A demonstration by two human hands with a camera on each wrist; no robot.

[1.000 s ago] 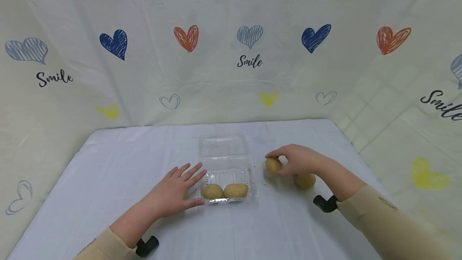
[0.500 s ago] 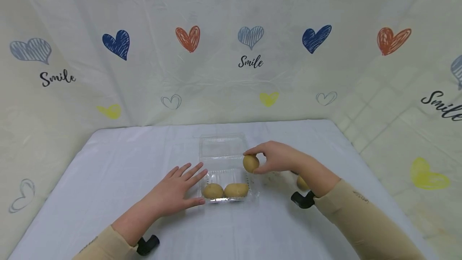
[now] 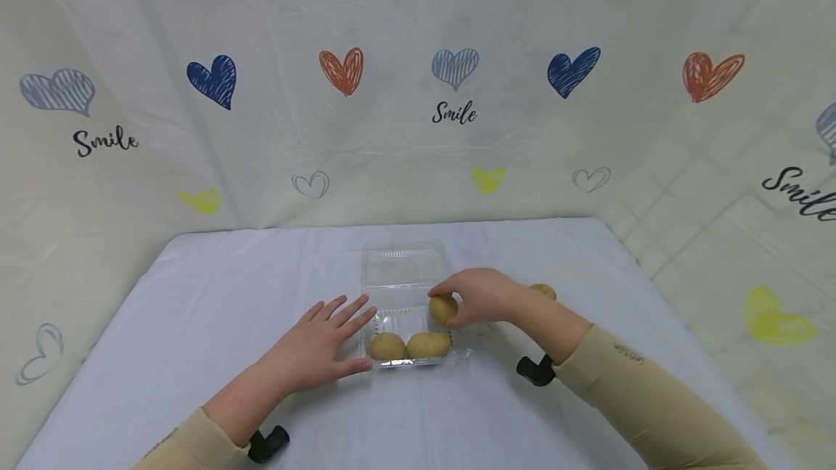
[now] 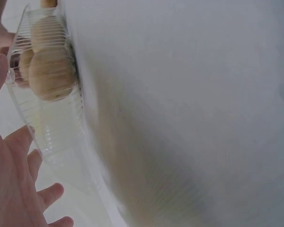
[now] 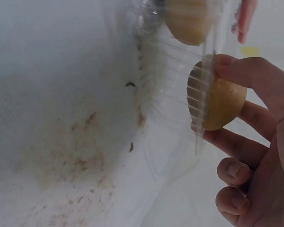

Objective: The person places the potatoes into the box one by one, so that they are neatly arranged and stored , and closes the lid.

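A clear plastic clamshell box (image 3: 405,318) lies with its lid (image 3: 403,265) folded back on the white cloth. Side by side along its near wall sit two potatoes, a left one (image 3: 387,347) and a right one (image 3: 428,344). My right hand (image 3: 482,296) pinches another potato (image 3: 443,308) between thumb and fingers at the box's right side; in the right wrist view this potato (image 5: 222,101) is partly below the rim, behind the ribbed wall. With fingers spread, my left hand (image 3: 313,347) is at the box's left edge, its thumb and fingertips close to the rim.
One more potato (image 3: 543,291) rests on the cloth behind my right wrist, partly hidden by it. Brown crumbs of dirt (image 5: 85,142) are scattered on the cloth right of the box. A cloth backdrop printed with hearts (image 3: 455,69) stands behind the table.
My right hand has carried its potato leftward from the cloth and lowered it into the box's right side. The loose potato beyond shows farther back now. The left hand stays in place.
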